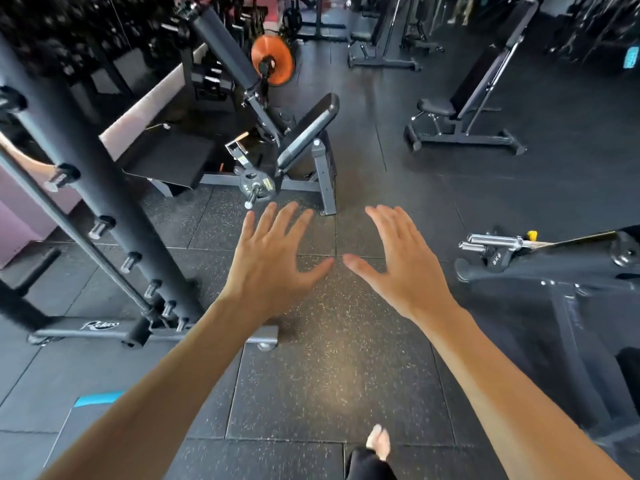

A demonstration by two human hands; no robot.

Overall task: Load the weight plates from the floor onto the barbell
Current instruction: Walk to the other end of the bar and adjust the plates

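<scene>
While both arms reach forward over the rubber floor (329,375), nothing is held.
Open room: bare floor tiles under and ahead of the hands, running up the middle between the gear.
Left edge: rack upright (86,161) with pegs, its base foot (263,337) ending just under the left forearm.
Ahead: machine frame (304,157), its leg near the left fingertips.
Right edge: dark machine (554,271) near the right hand.
Plates: small black plate (256,184) on a peg of the machine ahead, just beyond the left hand; another small black plate (498,259) at right, below the bar ends; orange plate (273,62) on a far machine.
Barbell: chrome sleeve ends (491,242) at right, apart from the right hand; whole bar not visible.
Left hand (273,258): palm down, fingers spread and straight, gripping nothing.
Right hand (398,261): palm turned inward, fingers straight and loosely together, thumb out, gripping nothing.
Thumbs: tips near each other, not touching.
Bottom: a bare foot (379,441) on the floor.
</scene>
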